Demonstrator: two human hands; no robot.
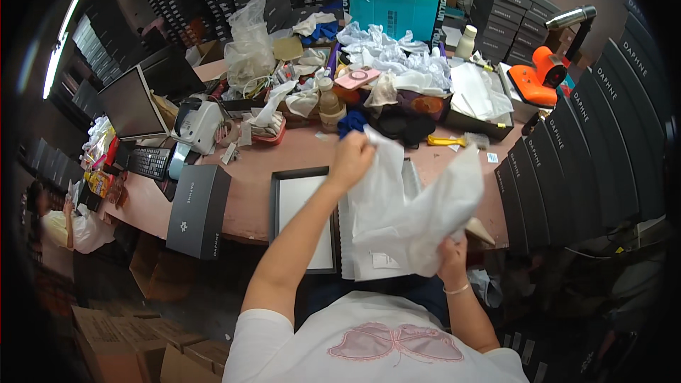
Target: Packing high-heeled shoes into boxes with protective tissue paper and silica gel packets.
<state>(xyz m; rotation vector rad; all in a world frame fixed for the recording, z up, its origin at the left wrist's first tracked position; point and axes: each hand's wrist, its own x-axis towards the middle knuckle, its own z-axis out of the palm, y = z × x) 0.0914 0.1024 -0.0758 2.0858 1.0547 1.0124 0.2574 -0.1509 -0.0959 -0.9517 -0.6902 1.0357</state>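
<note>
My left hand (355, 158) is closed on the upper left edge of a thin white wrapping sheet (408, 216). Lower on the right, my right hand (452, 255) grips the sheet's other side, so it hangs crumpled between them. Under the sheet, partly hidden, lies a box edge with white lining (346, 237). To its left is an open dark grey box lid (277, 202), white inside, partly behind my left forearm. Beside my right hand the pale pointed end of a shoe (480, 231) shows; the rest is covered.
A closed dark shoebox (198, 206) sits at the table's left edge. Tall stacks of dark boxes (589, 135) rise on the right. Crumpled white paper (397, 57), a yellow-handled brush (447, 140) and an orange lamp (543, 74) are at the back. A person's arm (69, 223) shows far left.
</note>
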